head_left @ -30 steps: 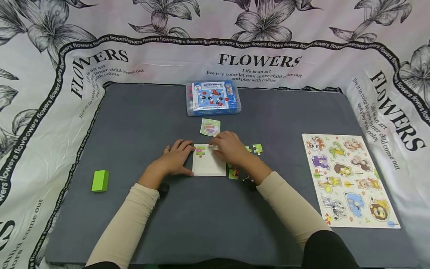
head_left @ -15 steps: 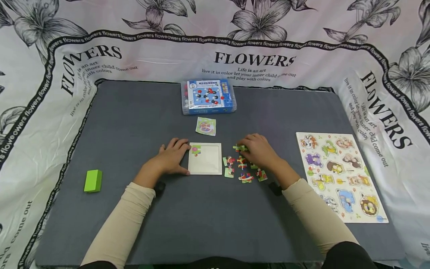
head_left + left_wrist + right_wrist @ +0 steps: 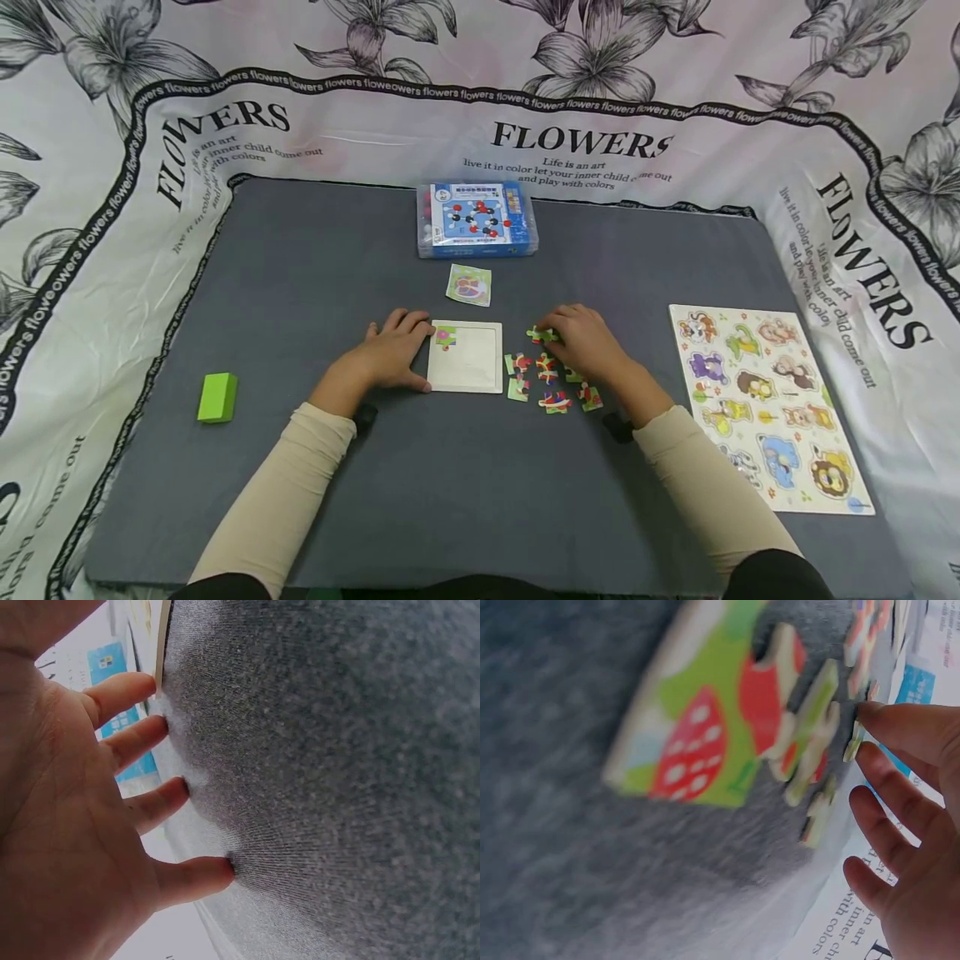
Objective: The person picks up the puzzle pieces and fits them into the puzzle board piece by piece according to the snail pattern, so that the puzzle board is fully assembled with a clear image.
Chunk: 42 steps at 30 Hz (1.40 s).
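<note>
A square white puzzle tray [image 3: 472, 385] lies mid-table with one green-and-pink piece [image 3: 446, 337] in its upper left corner. My left hand [image 3: 386, 357] rests at the tray's left edge, fingers spread; the left wrist view shows the fingertips [image 3: 185, 787] on the cloth and one at the tray's edge. Right of the tray, my right hand [image 3: 588, 343] pinches a green piece [image 3: 537, 335] between thumb and index finger, also visible in the right wrist view [image 3: 853, 741]. Several loose pieces [image 3: 555, 402] lie below and beside that hand, one with a strawberry print [image 3: 694, 746] close to the camera.
Behind the tray are a small picture card [image 3: 469, 285] and a blue plastic box [image 3: 477, 220]. A green block [image 3: 217, 397] lies at the left, an animal picture board [image 3: 772, 408] at the right. Flower-printed cloth [image 3: 390, 129] surrounds the grey tabletop [image 3: 450, 492].
My right hand has moved from over the tray to the loose pieces on the right and now pinches one. The left hand has stayed at the tray. The head view has shifted slightly.
</note>
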Available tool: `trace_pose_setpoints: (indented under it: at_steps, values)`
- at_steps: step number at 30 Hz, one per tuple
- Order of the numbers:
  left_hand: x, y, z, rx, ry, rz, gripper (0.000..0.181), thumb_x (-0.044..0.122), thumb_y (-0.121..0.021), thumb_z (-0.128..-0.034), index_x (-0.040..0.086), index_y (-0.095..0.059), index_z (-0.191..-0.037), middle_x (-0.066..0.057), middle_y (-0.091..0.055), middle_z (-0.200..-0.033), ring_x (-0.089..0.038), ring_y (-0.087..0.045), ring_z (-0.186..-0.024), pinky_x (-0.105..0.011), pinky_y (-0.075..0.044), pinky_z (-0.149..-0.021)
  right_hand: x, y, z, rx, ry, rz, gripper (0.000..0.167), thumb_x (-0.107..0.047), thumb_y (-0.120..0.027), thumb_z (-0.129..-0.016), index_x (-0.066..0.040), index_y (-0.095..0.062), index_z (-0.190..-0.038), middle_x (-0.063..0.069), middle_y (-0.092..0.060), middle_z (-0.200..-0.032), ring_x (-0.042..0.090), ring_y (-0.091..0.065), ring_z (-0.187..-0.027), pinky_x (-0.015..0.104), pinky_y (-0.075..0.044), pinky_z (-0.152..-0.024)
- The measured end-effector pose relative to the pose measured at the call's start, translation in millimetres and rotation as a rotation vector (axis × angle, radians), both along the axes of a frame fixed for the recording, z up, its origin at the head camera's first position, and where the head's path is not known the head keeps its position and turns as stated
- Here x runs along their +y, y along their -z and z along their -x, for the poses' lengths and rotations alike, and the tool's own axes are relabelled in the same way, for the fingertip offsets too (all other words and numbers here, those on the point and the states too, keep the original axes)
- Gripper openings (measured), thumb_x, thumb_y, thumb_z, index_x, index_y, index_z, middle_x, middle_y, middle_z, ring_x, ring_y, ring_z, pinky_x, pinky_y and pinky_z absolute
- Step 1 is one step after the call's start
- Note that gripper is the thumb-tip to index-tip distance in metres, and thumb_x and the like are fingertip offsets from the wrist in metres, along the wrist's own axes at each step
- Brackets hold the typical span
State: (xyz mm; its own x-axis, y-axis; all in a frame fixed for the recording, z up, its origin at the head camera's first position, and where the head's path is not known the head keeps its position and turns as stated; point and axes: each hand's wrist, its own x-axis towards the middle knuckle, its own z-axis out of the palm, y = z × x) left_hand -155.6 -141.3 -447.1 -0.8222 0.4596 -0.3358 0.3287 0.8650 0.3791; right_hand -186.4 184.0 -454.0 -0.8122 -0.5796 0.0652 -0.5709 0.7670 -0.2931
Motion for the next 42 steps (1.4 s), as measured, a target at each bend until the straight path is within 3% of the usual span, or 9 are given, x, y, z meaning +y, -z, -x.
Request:
trace_pose_setpoints:
  at_steps: [11,19,34,42]
  values:
    - [16.8,2.2,8.1,-0.019,0.029,-0.007,0.085,0.043,-0.081,-0.0768,0.014,-0.038,-0.144,-0.008,-0.018,-0.158,-0.034,-0.011,-0.145,-0.073,-0.018,-0.105,-37.2,-12.2,0.7,-0.008,-0.041,0.002,0.022,-0.012,-0.074,-0.086,-0.011,-0.074,-0.108,0.008,-0.068,-0.11,0.029,-0.06,-0.107,0.049,-0.044,-0.096]
    - [18.4,1.9,7.5,-0.037,0.013,-0.005,0.084,0.044,-0.081,-0.0774,0.015,-0.038,-0.144,-0.007,-0.017,-0.159,-0.033,-0.01,-0.146,-0.073,-0.017,-0.106,-71.7,-0.7,2.4,0.041,-0.146,0.02,0.02,-0.01,-0.073,-0.085,-0.013,-0.075,-0.106,0.006,-0.071,-0.104,0.027,-0.063,-0.102,0.046,-0.047,-0.094]
    - [9.1,0.2,4.6,-0.049,-0.017,0.02,0.085,0.045,-0.08,-0.0774,0.015,-0.037,-0.145,-0.006,-0.016,-0.159,-0.033,-0.008,-0.147,-0.071,-0.017,-0.107,-93.4,7.4,1.3,0.03,-0.13,0.0,0.019,-0.013,-0.071,-0.088,-0.014,-0.075,-0.107,0.005,-0.068,-0.105,0.026,-0.058,-0.098,0.046,-0.045,-0.092]
    - [0.2,-0.2,2.2,-0.043,-0.027,0.029,0.087,0.045,-0.08,-0.0775,0.015,-0.036,-0.146,-0.007,-0.017,-0.159,-0.033,-0.008,-0.147,-0.072,-0.017,-0.107,-107.6,6.4,-1.5,0.025,-0.119,-0.034,0.019,-0.014,-0.069,-0.091,-0.015,-0.075,-0.108,0.006,-0.066,-0.112,0.028,-0.056,-0.105,0.048,-0.043,-0.097]
